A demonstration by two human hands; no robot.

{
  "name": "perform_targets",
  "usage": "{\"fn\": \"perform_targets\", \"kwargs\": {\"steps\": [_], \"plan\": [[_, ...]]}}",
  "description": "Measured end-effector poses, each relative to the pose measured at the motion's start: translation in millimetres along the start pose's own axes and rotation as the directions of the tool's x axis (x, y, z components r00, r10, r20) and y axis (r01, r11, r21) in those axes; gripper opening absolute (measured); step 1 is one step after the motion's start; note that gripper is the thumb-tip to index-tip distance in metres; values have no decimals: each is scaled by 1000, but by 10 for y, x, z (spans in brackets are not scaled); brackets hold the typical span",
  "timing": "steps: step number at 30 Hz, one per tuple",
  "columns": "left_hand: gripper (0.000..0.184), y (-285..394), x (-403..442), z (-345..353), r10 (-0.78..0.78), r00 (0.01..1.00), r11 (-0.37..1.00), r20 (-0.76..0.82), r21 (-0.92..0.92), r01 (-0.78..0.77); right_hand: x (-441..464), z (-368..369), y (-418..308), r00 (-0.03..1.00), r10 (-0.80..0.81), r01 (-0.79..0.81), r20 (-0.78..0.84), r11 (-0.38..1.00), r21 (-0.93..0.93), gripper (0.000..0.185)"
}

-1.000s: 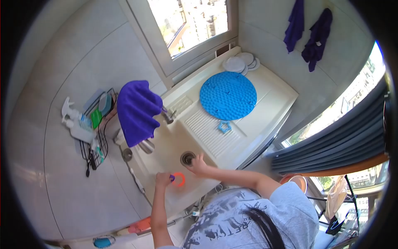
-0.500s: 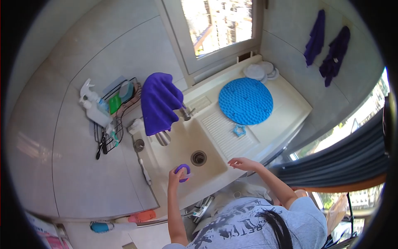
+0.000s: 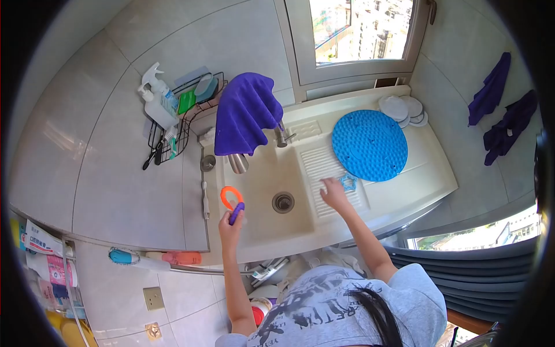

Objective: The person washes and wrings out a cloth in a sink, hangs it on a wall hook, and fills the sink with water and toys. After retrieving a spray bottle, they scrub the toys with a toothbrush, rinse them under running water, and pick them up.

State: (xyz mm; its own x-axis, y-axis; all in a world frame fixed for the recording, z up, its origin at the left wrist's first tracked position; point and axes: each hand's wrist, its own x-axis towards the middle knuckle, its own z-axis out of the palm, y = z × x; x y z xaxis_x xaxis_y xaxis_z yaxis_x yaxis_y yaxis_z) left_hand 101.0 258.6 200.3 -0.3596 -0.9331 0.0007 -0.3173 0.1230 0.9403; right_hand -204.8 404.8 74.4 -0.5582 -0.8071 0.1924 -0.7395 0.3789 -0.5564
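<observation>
My left hand [image 3: 230, 229] is closed on two rings above the left part of the sink basin [image 3: 263, 228]. The orange ring [image 3: 223, 199] stands up from my fingers, while the purple ring [image 3: 236, 213] shows nearly edge-on. Over the ridged drainboard [image 3: 317, 165], my right hand [image 3: 333, 194] has its fingers apart and nothing visible in them. Just beside its fingertips lies a light blue star-shaped ring [image 3: 349, 181]; whether they touch I cannot tell. Behind that is a round blue textured mat [image 3: 370, 144].
A purple cloth [image 3: 247, 113] drapes over the faucet [image 3: 238, 163]. Several white round pads [image 3: 394, 108] lie by the window. The wire rack [image 3: 184, 130] at left holds a white pump bottle [image 3: 159, 111] and a green sponge [image 3: 187, 103]. A toothbrush [image 3: 205, 199] rests along the sink's left edge.
My right hand has moved from over the basin's edge to the drainboard by the star-shaped ring. My left hand has turned the rings, so the orange one now shows clearly. The view has shifted.
</observation>
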Motion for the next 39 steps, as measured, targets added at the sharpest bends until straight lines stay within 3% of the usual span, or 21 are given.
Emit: {"fn": "perform_targets", "kwargs": {"steps": [3, 4, 7, 10, 12, 14, 17, 20, 23, 24, 27, 30, 31, 32, 33, 34, 35, 36, 38, 39], "plan": [[28, 70, -82, -101, -61, 998, 998, -21, 14, 62, -88, 13, 255, 967, 58, -117, -249, 966, -231, 42], [29, 58, -109, -87, -79, 997, 996, -21, -33, 78, -118, 4, 289, 972, 137, -170, -189, 971, -169, 42], [27, 92, -227, 9, -126, 991, 958, 34, -255, 131, -122, 119, 368, 999, 14, -10, -40, 993, 115, 43], [26, 178, -284, 38, -115, 977, 941, 180, -294, 165, -89, 243, 3, 944, -57, -158, 324, 785, 599, 47], [26, 414, -356, 52, -89, 971, 947, 223, -284, 152, -78, 336, -364, 841, -255, -218, 476, 646, 732, 53], [26, 583, -399, 46, -51, 964, 947, 261, -294, 130, -86, 455, -716, 714, -372, -396, 594, 486, 779, 54], [26, 661, -407, 31, 38, 960, 929, 278, -364, 69, -17, 390, -1158, 333, -334, -914, 882, 116, 389, 48], [27, 660, -401, -5, 124, 965, 886, 231, -464, -2, 53, 533, -1145, 128, -745, -968, 654, 48, 245, 39], [24, 580, -399, -79, 138, 977, 851, 164, -524, -32, 125, 458, -1133, 461, -518, -851, 721, -28, 524, 34], [23, 516, -405, -137, 121, 980, 858, 159, -513, -23, 222, 454, -1062, 518, -541, -806, 662, -50, 590, 32], [21, 325, -464, -245, 63, 991, 845, 116, -534, 8, 430, 149, -1020, 493, -568, -717, 659, 164, 678, 27], [20, 197, -500, -299, 44, 996, 816, 84, -578, 13, 423, 524, -937, 465, -570, -849, 678, -69, 524, 26], [20, 156, -493, -281, 41, 996, 804, 85, -594, 17, 351, 516, -933, 571, -508, -657, 645, 188, 730, 28], [20, 111, -454, -238, 19, 998, 829, 52, -559, 13, 282, 529, -958, 663, -466, -390, 586, 453, 802, 30], [21, 118, -435, -143, -9, 999, 934, 40, -358, 23, 229, 547, -1014, 734, -451, -89, 508, 678, 730, 32], [21, 136, -446, -88, -29, 999, 991, 24, -128, 32, 144, 574, -1078, 780, -457, 191, 428, 825, 532, 35], [22, 150, -426, -31, -26, 1000, 995, -8, 100, 27, 152, 539, -1072, 795, -493, 435, 354, 870, 233, 38], [25, 56, -406, 34, -32, 999, 972, -13, 231, 34, 218, 430, -967, 880, -368, 351, 301, 930, 112, 41], [26, -46, -395, 96, -117, 991, 964, 61, 249, 99, 151, 204, -674, 981, -110, 125, 158, 988, -88, 46], [27, -74, -388, 100, -160, 983, 956, 94, 264, 131, 69, 171, -427, 999, -25, 16, -29, 967, -256, 47]]}}
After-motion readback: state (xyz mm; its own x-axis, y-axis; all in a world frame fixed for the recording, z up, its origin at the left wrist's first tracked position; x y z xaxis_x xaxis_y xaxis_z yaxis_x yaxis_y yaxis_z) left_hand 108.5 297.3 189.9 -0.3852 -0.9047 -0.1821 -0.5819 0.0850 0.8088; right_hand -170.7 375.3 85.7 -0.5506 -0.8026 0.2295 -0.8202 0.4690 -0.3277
